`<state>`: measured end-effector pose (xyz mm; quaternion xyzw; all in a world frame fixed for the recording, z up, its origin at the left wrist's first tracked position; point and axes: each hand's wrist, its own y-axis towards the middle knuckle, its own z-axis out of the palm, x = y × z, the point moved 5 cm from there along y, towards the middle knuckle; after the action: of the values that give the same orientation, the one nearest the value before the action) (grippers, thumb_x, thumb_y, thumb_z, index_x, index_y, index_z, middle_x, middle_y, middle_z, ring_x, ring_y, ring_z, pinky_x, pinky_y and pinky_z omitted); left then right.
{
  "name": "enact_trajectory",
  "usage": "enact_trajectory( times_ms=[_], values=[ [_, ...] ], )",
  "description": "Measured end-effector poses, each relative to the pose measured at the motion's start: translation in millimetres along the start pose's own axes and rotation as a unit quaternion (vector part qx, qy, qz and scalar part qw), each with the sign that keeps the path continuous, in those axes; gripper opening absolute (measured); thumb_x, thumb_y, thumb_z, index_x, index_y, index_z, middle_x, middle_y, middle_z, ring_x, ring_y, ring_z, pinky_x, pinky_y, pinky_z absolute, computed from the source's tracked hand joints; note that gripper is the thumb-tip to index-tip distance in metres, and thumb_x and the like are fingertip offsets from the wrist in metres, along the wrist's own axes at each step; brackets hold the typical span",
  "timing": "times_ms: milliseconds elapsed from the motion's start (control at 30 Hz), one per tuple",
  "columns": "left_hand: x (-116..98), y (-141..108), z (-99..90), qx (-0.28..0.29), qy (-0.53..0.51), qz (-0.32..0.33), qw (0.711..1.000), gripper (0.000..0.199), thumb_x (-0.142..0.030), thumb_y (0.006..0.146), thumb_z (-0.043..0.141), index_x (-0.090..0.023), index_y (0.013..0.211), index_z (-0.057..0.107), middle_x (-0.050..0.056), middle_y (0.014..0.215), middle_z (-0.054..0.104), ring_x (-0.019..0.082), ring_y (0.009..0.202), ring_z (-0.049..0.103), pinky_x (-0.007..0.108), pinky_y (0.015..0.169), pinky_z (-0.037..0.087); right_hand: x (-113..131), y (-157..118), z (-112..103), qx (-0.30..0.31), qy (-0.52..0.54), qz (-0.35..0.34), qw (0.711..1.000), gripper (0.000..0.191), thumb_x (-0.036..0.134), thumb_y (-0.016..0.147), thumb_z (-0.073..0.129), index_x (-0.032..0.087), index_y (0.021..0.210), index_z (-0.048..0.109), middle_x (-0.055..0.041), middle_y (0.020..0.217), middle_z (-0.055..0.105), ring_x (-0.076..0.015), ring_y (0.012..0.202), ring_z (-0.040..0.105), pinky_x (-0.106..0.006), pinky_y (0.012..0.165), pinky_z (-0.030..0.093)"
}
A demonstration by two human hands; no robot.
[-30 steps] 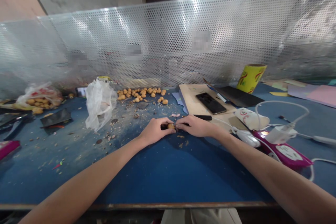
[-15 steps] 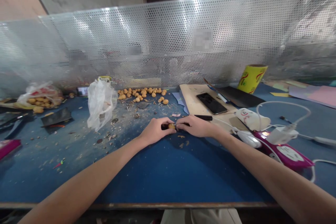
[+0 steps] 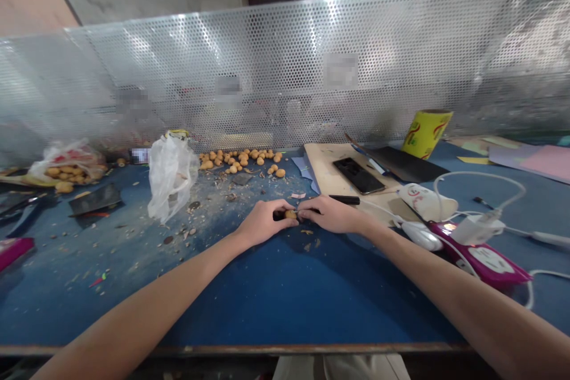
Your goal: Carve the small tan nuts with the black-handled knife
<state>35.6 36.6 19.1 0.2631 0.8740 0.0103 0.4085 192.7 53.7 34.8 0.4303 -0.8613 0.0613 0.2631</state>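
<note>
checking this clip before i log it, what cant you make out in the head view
Head view:
- how the small tan nut is held: hidden by the fingers of the left hand and right hand
- patches on the perforated metal screen: blurred, unreadable
- pink packet: cut off by the left edge

A small round tan nut (image 3: 290, 214) sits between the left hand (image 3: 265, 221) and the right hand (image 3: 332, 214), just above the tabletop, with much of it hidden by the fingers. A thin metal tip (image 3: 297, 211) touches its right side, leading into a slim black tool handle (image 3: 312, 211) held by the right hand. A dark piece (image 3: 279, 215) lies against its left side, under the left hand.
</note>
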Motion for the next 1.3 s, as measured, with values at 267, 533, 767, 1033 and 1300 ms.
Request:
enact_trajectory(
  times_ms=[267,533,767,1033,1300],
  values=[
    [-4.7,-0.5,-1.6,0.004,0.009,-0.006,1.0,0.028,-0.044,0.082,0.066,-0.024,0.102,0.07,0.001,0.095,0.073,0.02,0.087,0.067,0.03,0.079,0.051,-0.3,-0.5,-1.7,0.002,0.005,0.003,1.0,0.033,0.033,0.098,0.038,0.021,0.086,0.067,-0.0018,0.08,0.066,-0.0155,0.071,0.057,-0.027,0.068,0.039],
    [-0.2,-0.1,-0.3,-0.005,0.002,0.003,1.0,0.026,-0.042,0.082,0.067,-0.025,0.1,0.07,0.0,0.092,0.073,0.018,0.083,0.067,0.027,0.076,0.049,-1.4,-0.6,-0.1,0.003,0.002,0.004,1.0,0.031,0.031,0.098,0.039,0.021,0.086,0.066,-0.0011,0.081,0.067,-0.0148,0.071,0.058,-0.026,0.068,0.039],
    [0.8,0.2,0.4,-0.005,-0.004,0.005,1.0,0.026,-0.042,0.082,0.067,-0.023,0.1,0.07,0.0,0.091,0.073,0.018,0.083,0.067,0.027,0.077,0.049,-2.3,-0.2,1.1,-0.005,-0.01,0.005,1.0,0.03,0.03,0.097,0.041,0.021,0.088,0.068,-0.0013,0.082,0.068,-0.0154,0.072,0.059,-0.026,0.069,0.039],
    [-2.1,-0.6,-0.9,-0.003,-0.002,0.003,1.0,0.026,-0.042,0.082,0.068,-0.024,0.1,0.07,-0.001,0.091,0.073,0.017,0.083,0.067,0.026,0.075,0.049,-4.5,-0.9,0.2,0.023,-0.001,0.002,1.0,0.029,0.029,0.097,0.04,0.02,0.087,0.067,-0.0006,0.082,0.067,-0.014,0.072,0.058,-0.025,0.068,0.039],
    [-0.5,0.3,-0.3,-0.007,-0.002,0.006,1.0,0.025,-0.041,0.082,0.068,-0.024,0.1,0.07,0.0,0.091,0.073,0.017,0.083,0.067,0.027,0.076,0.049,-3.3,-0.4,1.5,0.005,-0.011,0.013,1.0,0.03,0.028,0.097,0.04,0.02,0.087,0.067,-0.0018,0.082,0.068,-0.0148,0.072,0.059,-0.025,0.069,0.039]
  ],
)
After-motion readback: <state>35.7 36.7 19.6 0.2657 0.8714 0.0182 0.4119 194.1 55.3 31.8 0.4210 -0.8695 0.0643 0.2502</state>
